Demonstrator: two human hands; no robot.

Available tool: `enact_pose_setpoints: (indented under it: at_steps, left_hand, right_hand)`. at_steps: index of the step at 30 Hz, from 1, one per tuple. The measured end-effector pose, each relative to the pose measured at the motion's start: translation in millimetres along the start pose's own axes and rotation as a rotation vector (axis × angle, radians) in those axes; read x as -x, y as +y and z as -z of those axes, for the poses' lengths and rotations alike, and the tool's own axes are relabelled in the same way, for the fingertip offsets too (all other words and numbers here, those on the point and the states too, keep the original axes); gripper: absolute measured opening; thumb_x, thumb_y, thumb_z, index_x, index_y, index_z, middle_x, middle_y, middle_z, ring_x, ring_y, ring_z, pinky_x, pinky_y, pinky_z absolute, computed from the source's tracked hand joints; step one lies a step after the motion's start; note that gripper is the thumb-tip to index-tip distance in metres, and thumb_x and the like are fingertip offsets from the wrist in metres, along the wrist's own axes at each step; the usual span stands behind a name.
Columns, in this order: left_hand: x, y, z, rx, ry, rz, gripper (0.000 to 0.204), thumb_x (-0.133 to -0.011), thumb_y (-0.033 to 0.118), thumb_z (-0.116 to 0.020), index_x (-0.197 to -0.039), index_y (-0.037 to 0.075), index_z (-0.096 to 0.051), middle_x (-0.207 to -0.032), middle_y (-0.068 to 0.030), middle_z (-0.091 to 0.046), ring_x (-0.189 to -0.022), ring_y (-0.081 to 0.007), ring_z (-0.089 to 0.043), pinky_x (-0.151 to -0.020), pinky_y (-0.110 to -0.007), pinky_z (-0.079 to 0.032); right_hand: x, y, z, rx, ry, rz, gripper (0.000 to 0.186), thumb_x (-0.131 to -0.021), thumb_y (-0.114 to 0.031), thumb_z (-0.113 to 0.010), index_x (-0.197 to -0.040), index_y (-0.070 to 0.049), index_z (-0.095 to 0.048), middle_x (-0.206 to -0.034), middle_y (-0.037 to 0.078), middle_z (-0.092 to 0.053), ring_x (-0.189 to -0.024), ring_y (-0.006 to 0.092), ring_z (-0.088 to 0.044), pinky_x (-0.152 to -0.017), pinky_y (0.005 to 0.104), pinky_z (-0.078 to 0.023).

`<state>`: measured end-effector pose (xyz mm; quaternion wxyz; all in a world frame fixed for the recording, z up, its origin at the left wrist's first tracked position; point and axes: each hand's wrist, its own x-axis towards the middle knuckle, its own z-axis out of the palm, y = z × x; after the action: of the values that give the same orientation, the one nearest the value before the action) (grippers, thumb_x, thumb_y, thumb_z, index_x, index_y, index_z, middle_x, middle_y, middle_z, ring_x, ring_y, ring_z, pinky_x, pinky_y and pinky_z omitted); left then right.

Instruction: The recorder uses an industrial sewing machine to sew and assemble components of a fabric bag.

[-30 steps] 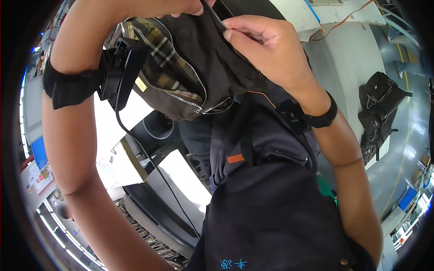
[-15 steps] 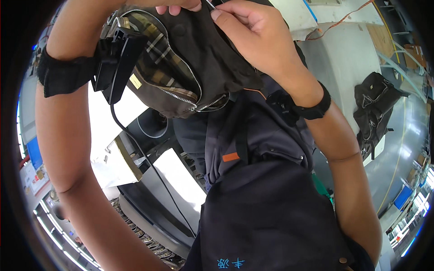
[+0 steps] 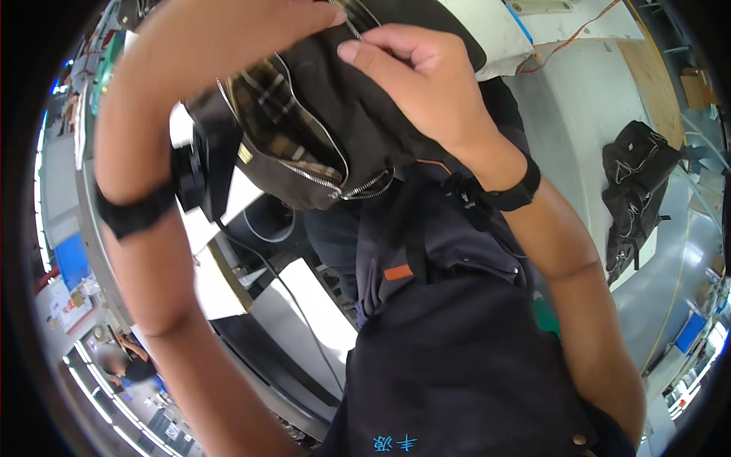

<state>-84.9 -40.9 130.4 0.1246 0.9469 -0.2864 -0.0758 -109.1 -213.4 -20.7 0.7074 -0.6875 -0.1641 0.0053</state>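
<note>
A dark brown fabric bag [image 3: 365, 114] lies in front of me, its zipped pocket gaping to show a plaid lining [image 3: 293, 126]. Along its upper part runs another metal zipper [image 3: 355, 30]. My right hand [image 3: 434, 80] is closed there, thumb and forefinger pinching the zipper's edge. Just beyond it my left hand [image 3: 259, 30] reaches across the bag, partly blurred and cut by the top of the picture. Its fingertips come together at the same zipper; what they grip is hidden.
A second dark bag [image 3: 638, 183] rests on the pale table [image 3: 563, 114] at the right. Left of my lap are white surfaces [image 3: 308, 305] and a black cable [image 3: 274, 278]. An orange cord [image 3: 571, 46] lies at the far right. Another person [image 3: 137, 369] is at the far left.
My left forearm has swung right and nearer, and its hand now shows more over the bag. My right hand has moved slightly nearer, still pinching. The view has shifted slightly.
</note>
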Motion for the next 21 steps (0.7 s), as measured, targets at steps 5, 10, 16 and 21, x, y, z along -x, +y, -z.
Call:
enact_pose_setpoints:
  at_steps: [5, 10, 16, 21]
  left_hand:
    - [56.2, -1.4, -54.8, 0.127, 0.468, 0.271, 0.019, -0.09, 0.01, -0.077, -0.105, 0.003, -0.067, -0.1, -0.0063, -0.068, -0.076, -0.0186, -0.061, -0.068, -0.031, -0.051]
    - [86.7, 14.3, -106.3, 0.074, 0.425, 0.49, 0.023, -0.093, 0.021, -0.077, -0.097, 0.002, -0.065, -0.093, -0.0105, -0.066, -0.076, -0.0243, -0.061, -0.068, -0.035, -0.05]
    - [78.3, 10.5, -109.5, 0.102, 0.553, 0.564, 0.024, -0.095, 0.023, -0.074, -0.088, 0.003, -0.064, -0.081, -0.0117, -0.069, -0.072, -0.0306, -0.067, -0.066, -0.04, -0.051]
    - [58.6, 8.8, -112.9, 0.048, 0.51, 0.564, 0.019, -0.095, 0.019, -0.071, -0.089, 0.001, -0.066, -0.078, -0.0129, -0.069, -0.067, -0.0279, -0.065, -0.064, -0.038, -0.05]
  right_hand:
    - [1.4, -6.5, -3.5, -0.056, 0.065, 0.004, 0.021, -0.094, -0.016, -0.075, -0.085, 0.003, -0.071, -0.063, 0.002, -0.057, -0.06, 0.0064, -0.045, -0.055, 0.0282, -0.041]
    - [2.3, -3.2, -2.9, -0.09, 0.035, -0.046, 0.02, -0.096, -0.016, -0.074, -0.088, 0.002, -0.071, -0.067, -0.003, -0.055, -0.063, 0.0029, -0.043, -0.056, 0.0242, -0.038]
    - [1.0, 0.7, -4.3, -0.039, 0.053, -0.025, 0.025, -0.097, -0.02, -0.073, -0.091, 0.004, -0.071, -0.067, -0.001, -0.06, -0.064, 0.0028, -0.048, -0.057, 0.0249, -0.042]
    - [4.3, 2.6, -6.3, -0.074, 0.082, 0.009, 0.025, -0.102, -0.02, -0.067, -0.096, 0.004, -0.07, -0.074, 0.001, -0.063, -0.071, 0.0038, -0.05, -0.063, 0.0245, -0.044]
